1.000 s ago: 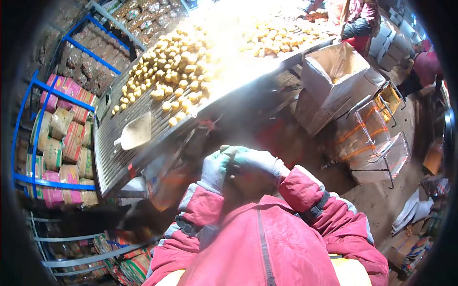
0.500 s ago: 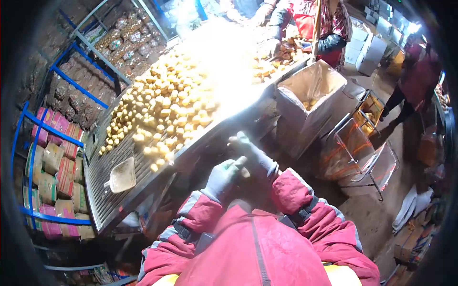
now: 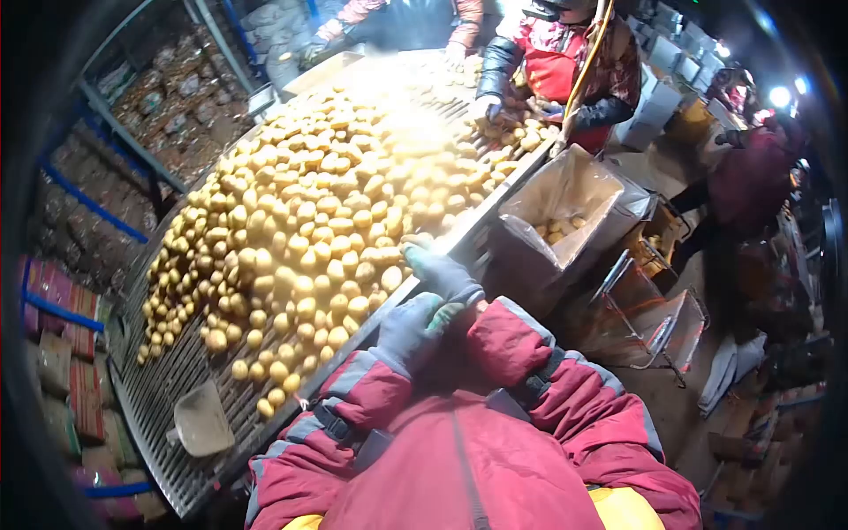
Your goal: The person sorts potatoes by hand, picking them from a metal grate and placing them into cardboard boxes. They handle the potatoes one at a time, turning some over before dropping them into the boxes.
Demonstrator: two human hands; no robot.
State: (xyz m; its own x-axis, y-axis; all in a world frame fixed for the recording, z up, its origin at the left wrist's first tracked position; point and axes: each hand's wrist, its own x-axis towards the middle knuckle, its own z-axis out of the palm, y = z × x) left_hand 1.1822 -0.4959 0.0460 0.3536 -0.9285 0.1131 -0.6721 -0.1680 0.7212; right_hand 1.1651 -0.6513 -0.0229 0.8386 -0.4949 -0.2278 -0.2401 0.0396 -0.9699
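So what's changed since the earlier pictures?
The view has come closer to the slatted metal table. The right hand, gloved green and grey, has reached forward toward the table's near edge; the left hand, also gloved, sits behind it. Neither visibly grips any yellow potatoes. The pale flat scoop still lies on the slats, the open cardboard box beside the table.

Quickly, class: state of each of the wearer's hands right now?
Left hand: gloved, nothing visibly held; open or closed cannot be told.
Right hand: gloved, nothing visibly held; open or closed cannot be told.
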